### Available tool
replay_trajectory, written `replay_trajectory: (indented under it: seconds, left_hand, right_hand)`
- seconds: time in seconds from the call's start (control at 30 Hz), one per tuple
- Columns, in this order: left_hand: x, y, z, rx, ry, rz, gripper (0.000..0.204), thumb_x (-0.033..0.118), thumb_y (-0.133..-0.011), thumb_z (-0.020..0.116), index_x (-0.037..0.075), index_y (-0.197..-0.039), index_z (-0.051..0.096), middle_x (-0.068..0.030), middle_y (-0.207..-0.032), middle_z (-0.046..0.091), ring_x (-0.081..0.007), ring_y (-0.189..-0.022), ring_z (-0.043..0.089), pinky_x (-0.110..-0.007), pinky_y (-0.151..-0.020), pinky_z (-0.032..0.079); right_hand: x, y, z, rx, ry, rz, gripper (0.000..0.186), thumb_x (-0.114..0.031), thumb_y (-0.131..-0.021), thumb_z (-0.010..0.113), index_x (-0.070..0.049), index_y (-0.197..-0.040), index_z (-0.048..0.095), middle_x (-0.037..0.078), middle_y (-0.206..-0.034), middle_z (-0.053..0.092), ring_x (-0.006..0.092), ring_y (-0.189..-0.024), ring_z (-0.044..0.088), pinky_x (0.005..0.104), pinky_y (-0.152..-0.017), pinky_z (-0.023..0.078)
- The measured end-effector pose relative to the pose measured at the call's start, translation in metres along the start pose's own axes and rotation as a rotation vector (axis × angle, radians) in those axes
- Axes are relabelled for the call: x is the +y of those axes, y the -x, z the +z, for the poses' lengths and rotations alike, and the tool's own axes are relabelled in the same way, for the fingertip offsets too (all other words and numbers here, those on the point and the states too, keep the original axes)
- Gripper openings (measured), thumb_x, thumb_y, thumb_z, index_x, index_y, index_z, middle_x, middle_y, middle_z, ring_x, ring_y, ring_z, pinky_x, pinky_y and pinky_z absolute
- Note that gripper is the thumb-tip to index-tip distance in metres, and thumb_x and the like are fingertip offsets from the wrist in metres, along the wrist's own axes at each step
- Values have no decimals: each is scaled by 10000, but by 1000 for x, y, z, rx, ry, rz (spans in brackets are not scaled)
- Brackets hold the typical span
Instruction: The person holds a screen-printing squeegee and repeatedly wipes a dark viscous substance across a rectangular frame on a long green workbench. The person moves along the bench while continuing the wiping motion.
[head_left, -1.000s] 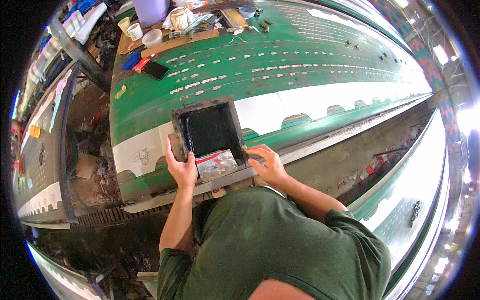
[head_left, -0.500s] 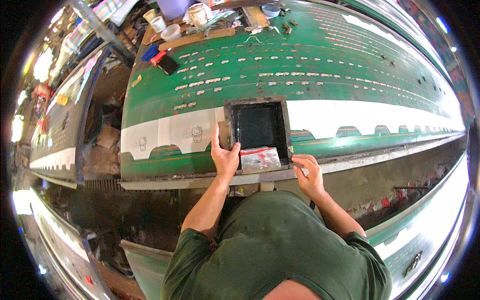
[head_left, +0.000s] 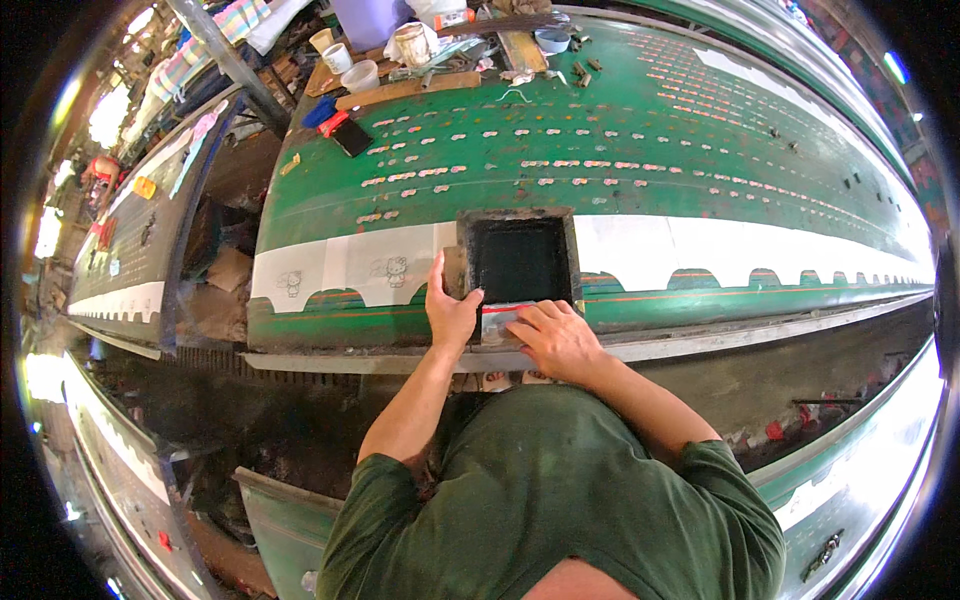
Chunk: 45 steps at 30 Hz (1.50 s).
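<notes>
My left hand grips the left side of a dark square screen frame, with thumb at its lower left. The frame rests across a strip of white cut sheets along the green table's front edge. My right hand lies over a silver metal scraper with a red upper edge at the frame's near end, fingers curled on it and partly hiding it. The frame's inside is black. Left of it, some sheets bear faint cartoon outlines.
The green table carries rows of small printed pieces, a black phone, cups, a lilac bucket and wooden strips. A metal post stands at left. Other long tables lie left and behind me, with a gap beside them.
My right hand has moved left from the frame's right edge onto the scraper. My left hand stays on the frame. The view has swung, so the table appears more level and farther right.
</notes>
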<state>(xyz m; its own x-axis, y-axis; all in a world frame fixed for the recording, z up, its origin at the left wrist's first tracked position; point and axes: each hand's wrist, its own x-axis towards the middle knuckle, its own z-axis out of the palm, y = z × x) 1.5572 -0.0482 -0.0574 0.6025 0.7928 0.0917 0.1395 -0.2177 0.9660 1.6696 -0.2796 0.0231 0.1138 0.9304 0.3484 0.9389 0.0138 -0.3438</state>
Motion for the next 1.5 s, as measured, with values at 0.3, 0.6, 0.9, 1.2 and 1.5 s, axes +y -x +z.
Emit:
replay_trajectory:
  seconds: [0.3, 0.6, 0.9, 1.2, 1.5]
  left_hand:
    - [3, -3, -4, -28, 298, -180, 783, 17, -979, 785, -21, -1697, 475, -164, -1530, 672, -247, -1368, 663, -379, -1176, 512]
    - [6, -31, -29, -238, 220, -202, 772, 0, -999, 782, 6, -1700, 459, -121, -1416, 720, -191, -1234, 703, -365, -1068, 576]
    - [-7, -35, -29, -252, 184, -157, 773, -56, -978, 795, 6, -1670, 455, -134, -1424, 718, -199, -1241, 712, -359, -1061, 579]
    - [-8, -39, -30, -283, 207, -146, 787, -68, -971, 779, -7, -1672, 427, -149, -1427, 695, -216, -1239, 723, -376, -1069, 592]
    - [-9, -25, -19, -157, 187, -57, 741, -38, -1000, 748, -15, -1687, 472, -155, -1396, 721, -221, -1190, 736, -372, -1033, 588]
  right_hand:
    - [46, -58, -35, -406, -89, 169, 301, -74, -941, 719, -85, -1230, 801, 165, -1176, 778, 391, -1176, 734, 521, -1022, 594]
    - [107, -113, -3, -72, -21, 324, 351, -25, -969, 674, -106, -1290, 793, 161, -1261, 767, 412, -1288, 696, 538, -1105, 564]
    - [43, -65, 15, -28, 155, 212, 523, 24, -892, 695, -169, -1369, 789, 90, -1210, 738, 354, -1141, 696, 511, -1031, 563]
    - [-15, -20, 11, -124, 72, 200, 499, -34, -842, 769, -119, -1333, 799, 100, -1272, 737, 341, -1163, 689, 488, -1064, 550]
    - [-36, -11, 1, -108, -34, 243, 618, -174, -803, 947, -88, -1388, 770, 112, -1354, 729, 354, -1305, 680, 505, -1100, 551]
